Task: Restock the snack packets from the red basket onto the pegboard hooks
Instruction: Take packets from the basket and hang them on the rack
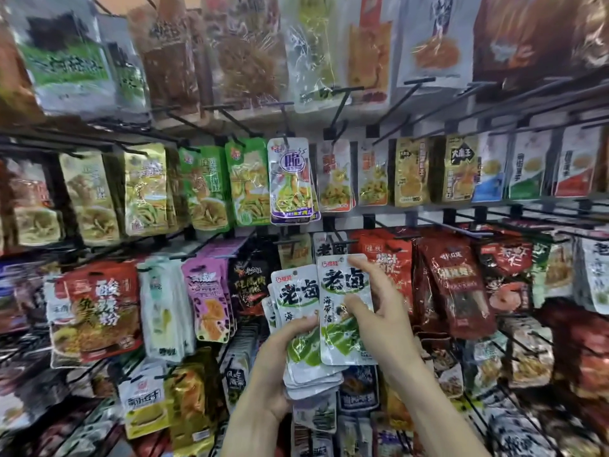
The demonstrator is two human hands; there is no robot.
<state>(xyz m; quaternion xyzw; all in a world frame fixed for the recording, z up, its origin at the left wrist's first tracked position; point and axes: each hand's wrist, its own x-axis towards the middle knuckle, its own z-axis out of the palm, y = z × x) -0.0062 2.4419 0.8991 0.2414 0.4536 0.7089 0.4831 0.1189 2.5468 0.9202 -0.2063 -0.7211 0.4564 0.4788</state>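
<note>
Left hand (280, 354) curled gripping, right hand (379, 311) raised, fingers and thumb pinching

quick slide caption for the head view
Left hand grips a stack of seaweed packets while the right hand pinches one packet before the pegboard hooks.

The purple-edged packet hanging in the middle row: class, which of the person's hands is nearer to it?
Right. The right hand reaches higher, below and right of the purple-edged packet; the left hand sits lower, gripping the stack of packets.
</note>
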